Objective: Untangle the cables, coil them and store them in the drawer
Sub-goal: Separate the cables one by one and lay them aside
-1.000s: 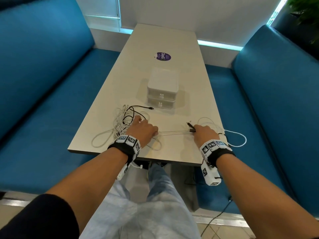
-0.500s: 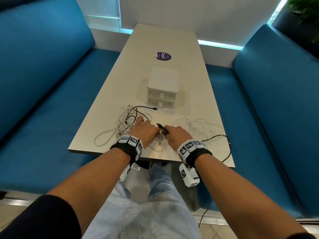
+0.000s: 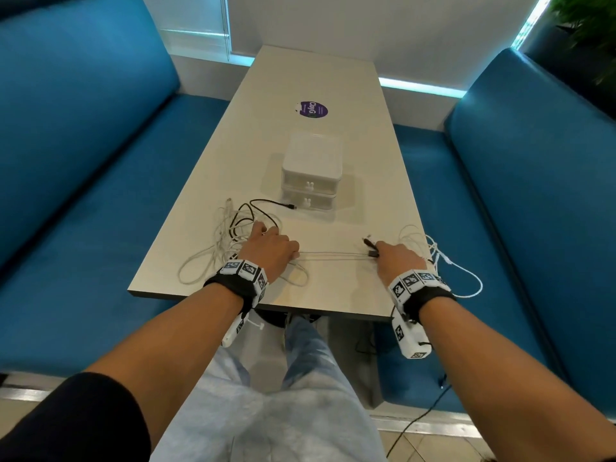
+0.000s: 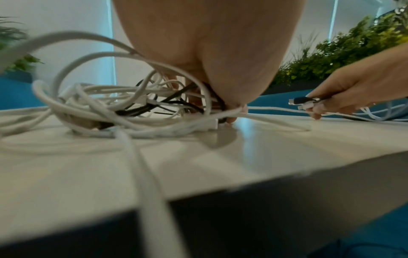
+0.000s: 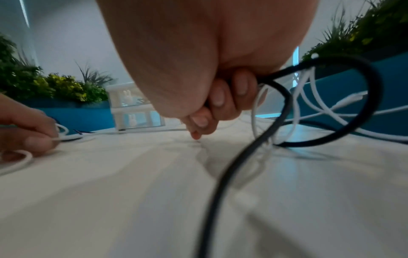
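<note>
Cables fill the near end of the pale table (image 3: 333, 78), and at the far left a tangle of white and black cables (image 3: 230, 228) lies heaped near the left edge, with one white loop (image 3: 196, 268) trailing toward the near edge and a black lead (image 3: 266, 202) curling away until its plug lies just in front of the drawer unit. On the right side of that heap the left hand (image 3: 270, 250) rests palm down, its fingers curled and pressing into the strands, so that it holds the bundle against the tabletop; the left wrist view shows the thumb (image 4: 232, 108) tip pinning white strands to the surface. From under this hand a taut white cable (image 3: 333, 254) runs straight across the table to the right hand (image 3: 396, 258), well apart from the left. That hand's fingers are curled tight round cable ends, and a black plug (image 4: 302, 100) and a white plug (image 4: 308, 105) stick out of its grip toward the left hand. Behind the stretched line, about midway along the table, stands the white two-drawer unit (image 3: 311, 175), both drawers pushed in, with a round purple sticker (image 3: 313, 110) beyond it. At the far right, loose white and black loops (image 3: 443, 258) spill past the table's right edge over the blue bench seat (image 3: 500, 228).
</note>
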### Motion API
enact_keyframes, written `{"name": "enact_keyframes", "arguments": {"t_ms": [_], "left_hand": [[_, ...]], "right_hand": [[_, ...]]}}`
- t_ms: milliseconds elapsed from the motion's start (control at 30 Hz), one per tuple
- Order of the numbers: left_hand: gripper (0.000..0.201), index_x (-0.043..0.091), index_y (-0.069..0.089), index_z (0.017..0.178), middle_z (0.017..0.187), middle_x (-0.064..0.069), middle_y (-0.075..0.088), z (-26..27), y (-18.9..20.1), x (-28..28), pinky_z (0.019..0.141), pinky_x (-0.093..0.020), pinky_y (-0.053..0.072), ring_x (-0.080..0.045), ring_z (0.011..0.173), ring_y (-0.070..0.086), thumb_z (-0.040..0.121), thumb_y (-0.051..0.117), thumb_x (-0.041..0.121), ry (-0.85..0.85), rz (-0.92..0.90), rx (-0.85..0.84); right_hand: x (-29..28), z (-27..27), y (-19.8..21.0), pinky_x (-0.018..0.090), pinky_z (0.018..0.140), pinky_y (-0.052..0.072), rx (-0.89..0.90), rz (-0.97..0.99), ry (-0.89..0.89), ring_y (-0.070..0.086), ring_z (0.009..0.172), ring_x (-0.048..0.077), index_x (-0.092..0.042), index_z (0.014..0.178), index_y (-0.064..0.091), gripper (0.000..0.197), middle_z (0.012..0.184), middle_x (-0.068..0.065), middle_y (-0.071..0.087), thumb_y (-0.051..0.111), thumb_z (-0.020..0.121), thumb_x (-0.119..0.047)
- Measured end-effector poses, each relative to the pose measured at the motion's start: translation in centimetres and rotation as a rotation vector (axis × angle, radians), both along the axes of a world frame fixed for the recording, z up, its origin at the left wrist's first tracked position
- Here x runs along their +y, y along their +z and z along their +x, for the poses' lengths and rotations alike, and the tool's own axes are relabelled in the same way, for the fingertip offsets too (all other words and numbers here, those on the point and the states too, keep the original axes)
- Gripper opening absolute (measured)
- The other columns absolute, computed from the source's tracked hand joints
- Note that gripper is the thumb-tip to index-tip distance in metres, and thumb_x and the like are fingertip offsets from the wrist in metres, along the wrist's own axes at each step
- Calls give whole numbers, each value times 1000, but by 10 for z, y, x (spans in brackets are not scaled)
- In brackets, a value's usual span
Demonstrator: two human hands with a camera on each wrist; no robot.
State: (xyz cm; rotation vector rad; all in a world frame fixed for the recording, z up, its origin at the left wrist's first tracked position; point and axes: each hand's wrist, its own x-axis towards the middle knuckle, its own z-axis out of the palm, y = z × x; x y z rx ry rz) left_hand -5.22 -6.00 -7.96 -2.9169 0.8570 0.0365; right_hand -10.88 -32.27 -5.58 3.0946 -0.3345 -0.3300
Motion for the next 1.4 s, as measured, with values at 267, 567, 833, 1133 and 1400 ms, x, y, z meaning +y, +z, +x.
{"name": "enact_keyframes", "arguments": {"t_ms": [267, 567, 833, 1133, 1400], "left_hand": [[22, 28, 60, 103, 88, 3, 69, -7, 2, -18, 104, -50, 22, -25, 104, 51, 99, 39, 22, 5, 17, 32], [25, 27, 64, 102, 82, -1, 60, -11, 5, -14, 102, -47, 25, -27, 98, 52, 96, 40, 26, 57, 19, 25], [24, 26, 63, 106, 85, 3, 67, -13, 2, -27, 98, -46, 27, -24, 98, 53, 94, 44, 20, -55, 40, 29], [28, 27, 65, 98, 90, 8, 69, -7, -7, -17, 102, -45, 24, -20, 97, 53, 103, 38, 33, -87, -74, -65], [28, 27, 66, 102, 93, 6, 68, -8, -6, -28, 103, -48, 25, -21, 98, 55, 102, 38, 32, -68, -62, -72]], "right_hand": [[64, 8, -5, 37, 67, 48, -131, 205, 121, 63, 85, 35, -15, 122, 52, 28, 100, 14, 62, 36, 101, -24], [76, 7, -5, 37, 64, 47, -278, 321, 77, 63, 85, 37, -13, 124, 50, 29, 97, 17, 65, 41, 99, -22], [86, 7, -14, 40, 69, 53, -92, 235, 227, 62, 80, 33, -15, 116, 57, 26, 93, 12, 64, 44, 94, -21], [32, 4, -14, 34, 64, 43, -60, 20, 182, 63, 89, 31, -17, 123, 51, 28, 102, 11, 62, 35, 100, -21], [34, 7, -11, 34, 67, 46, -73, 53, 99, 62, 90, 30, -14, 117, 55, 25, 102, 10, 62, 39, 98, -18]]}}
